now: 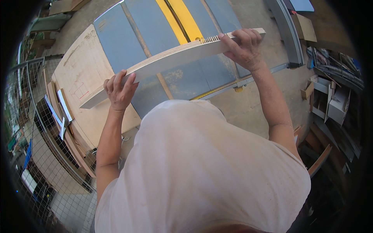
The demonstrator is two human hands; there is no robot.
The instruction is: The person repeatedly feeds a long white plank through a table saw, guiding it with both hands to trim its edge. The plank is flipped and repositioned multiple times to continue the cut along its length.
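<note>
With both hands I hold a long, narrow plywood strip (175, 62) on edge across a blue-grey table saw (155, 23). Its pale face is towards me and its layered edge is upward. My left hand (119, 90) is closed around the strip left of its middle. Close to the strip's right end, my right hand (245, 49) grips it, thumb on the near side and fingers over the top. A row of small teeth-like marks shows along the upper edge beside my right thumb. Beyond the strip lies a yellow insert (168, 15) with a dark slot; no blade can be made out.
On the left, a bare wooden board (87, 58) adjoins the saw table. A fence rail (285, 31) stands at the right, and a guide rail (221, 88) runs along the near edge. Wire mesh (42, 155) is at far left; box-like scraps (337, 103) lie right.
</note>
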